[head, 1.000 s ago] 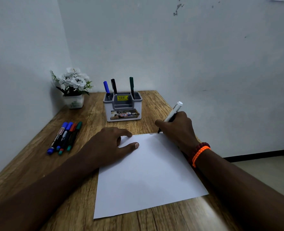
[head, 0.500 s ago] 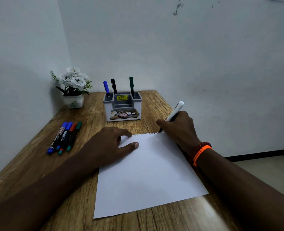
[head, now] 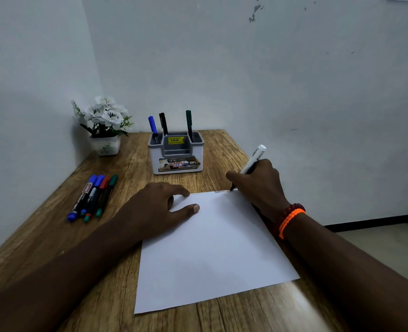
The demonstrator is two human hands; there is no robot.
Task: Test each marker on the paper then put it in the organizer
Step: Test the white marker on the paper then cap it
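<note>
the right hand (head: 258,185) is clenched around a slim white-barrelled marker (head: 253,161), fingers curled on the lower barrel, dark tip down at the far edge of the white sheet of paper (head: 212,245), capless white end tilted up and away toward the wall. compared with 1 second ago the hand has slid a little to the right along that top edge, and the row of short dark strokes (head: 222,191) beside the tip looks slightly longer; this reads as the test scribble being extended, so the marker appears to write. the left hand (head: 159,207) has not moved: it lies flat with fingers spread, grasping nothing, pinning the paper's far left corner, thumb stretched onto the sheet.

beyond the paper, the white and grey plastic organizer (head: 176,154) stands on the wooden table (head: 54,248) with 3 markers upright in it: blue (head: 153,125), black (head: 163,123), dark green (head: 189,124). 4 capped markers (head: 92,197) lie side by side to the left, untested by the look of it. a small pot of white flowers (head: 104,125) sits in the corner.

likely next: lift, cap, drop it in the organizer.
</note>
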